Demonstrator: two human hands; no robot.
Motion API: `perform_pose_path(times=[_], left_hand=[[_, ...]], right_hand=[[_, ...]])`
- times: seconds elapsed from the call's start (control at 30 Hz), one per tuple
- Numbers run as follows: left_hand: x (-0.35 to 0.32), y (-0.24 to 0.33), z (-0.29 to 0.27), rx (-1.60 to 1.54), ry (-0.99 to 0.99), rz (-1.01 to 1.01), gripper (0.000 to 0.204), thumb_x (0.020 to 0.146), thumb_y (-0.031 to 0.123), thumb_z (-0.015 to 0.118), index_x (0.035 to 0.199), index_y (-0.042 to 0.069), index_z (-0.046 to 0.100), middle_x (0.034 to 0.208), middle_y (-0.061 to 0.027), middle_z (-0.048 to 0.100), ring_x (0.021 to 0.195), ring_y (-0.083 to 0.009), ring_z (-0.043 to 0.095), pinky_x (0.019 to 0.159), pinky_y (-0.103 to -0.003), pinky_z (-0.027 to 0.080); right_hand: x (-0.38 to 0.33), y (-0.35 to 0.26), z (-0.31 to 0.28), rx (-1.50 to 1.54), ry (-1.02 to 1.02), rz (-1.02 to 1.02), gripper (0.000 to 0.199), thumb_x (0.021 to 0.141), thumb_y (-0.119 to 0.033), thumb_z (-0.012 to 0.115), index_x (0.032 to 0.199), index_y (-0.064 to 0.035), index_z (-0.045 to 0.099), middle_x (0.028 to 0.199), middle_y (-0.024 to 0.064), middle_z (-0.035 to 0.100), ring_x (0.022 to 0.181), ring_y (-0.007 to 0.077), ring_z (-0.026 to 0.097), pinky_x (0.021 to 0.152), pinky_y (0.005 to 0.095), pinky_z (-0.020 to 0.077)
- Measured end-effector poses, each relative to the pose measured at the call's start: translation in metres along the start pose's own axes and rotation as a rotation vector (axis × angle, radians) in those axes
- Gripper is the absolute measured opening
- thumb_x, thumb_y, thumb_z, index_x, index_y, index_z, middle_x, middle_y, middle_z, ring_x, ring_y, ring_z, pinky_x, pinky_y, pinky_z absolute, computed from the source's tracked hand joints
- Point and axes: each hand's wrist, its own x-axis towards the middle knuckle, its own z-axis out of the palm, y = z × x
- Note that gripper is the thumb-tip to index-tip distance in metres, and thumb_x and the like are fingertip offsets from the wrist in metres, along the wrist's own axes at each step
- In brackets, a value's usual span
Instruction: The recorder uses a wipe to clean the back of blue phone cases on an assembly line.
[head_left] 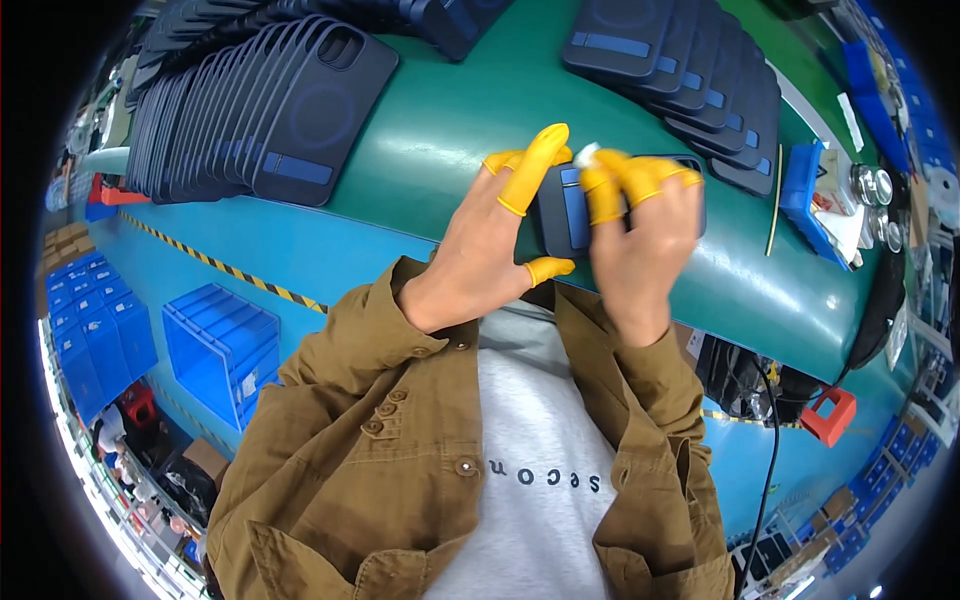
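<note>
Above the green bench [450, 130], you hold a dark phone case [560, 205] between both hands: your left hand [490, 250] spread along its left edge, your right hand [640, 240] pinching a small white scrap [587, 153] at its top edge. The case looks light, thin, slightly flexible and smooth, so grip its side edges; rows of similar cases [250, 120] lie left of it.

Left hand [490, 245] and right hand [640, 235] raised together, fingers curled in grip.
</note>
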Motion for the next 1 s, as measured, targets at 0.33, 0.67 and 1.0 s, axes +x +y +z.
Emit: perform_pose_path(times=[0.33,0.67,1.0], left_hand=[[0.001,0.005,0.0,-0.009,-0.007,0.017,0.116,0.06,0.004,0.092,0.156,0.008,0.029,0.137,-0.01,0.058,0.12,-0.0316,0.052,0.103,-0.04,0.045],[0.006,0.01,-0.006,0.07,-0.04,0.062,0.102,0.064,0.004,0.087,0.153,0.008,0.036,0.139,-0.016,0.053,0.124,-0.0394,0.048,0.104,-0.045,0.042],[0.012,0.015,0.011,0.254,-0.049,0.16,0.092,0.068,0.023,0.086,0.149,0.006,0.043,0.138,-0.0183,0.049,0.116,-0.0379,0.048,0.104,-0.046,0.038]], right_hand=[[-0.024,0.038,-0.061,-0.15,-0.009,0.191,0.017,0.081,-0.004,0.077,0.097,-0.0026,0.072,0.091,0.0099,0.068,0.085,0.0326,0.059,0.076,0.0416,0.0462],[-0.026,0.027,-0.041,-0.099,0.185,0.287,0.017,0.079,-0.003,0.08,0.095,-0.0047,0.072,0.092,0.0098,0.067,0.089,0.0324,0.06,0.08,0.0408,0.0471],[-0.026,0.05,-0.054,-0.145,0.137,0.352,0.011,0.086,-0.004,0.075,0.096,-0.0005,0.072,0.091,0.01,0.067,0.083,0.0289,0.058,0.075,0.0391,0.0451]])
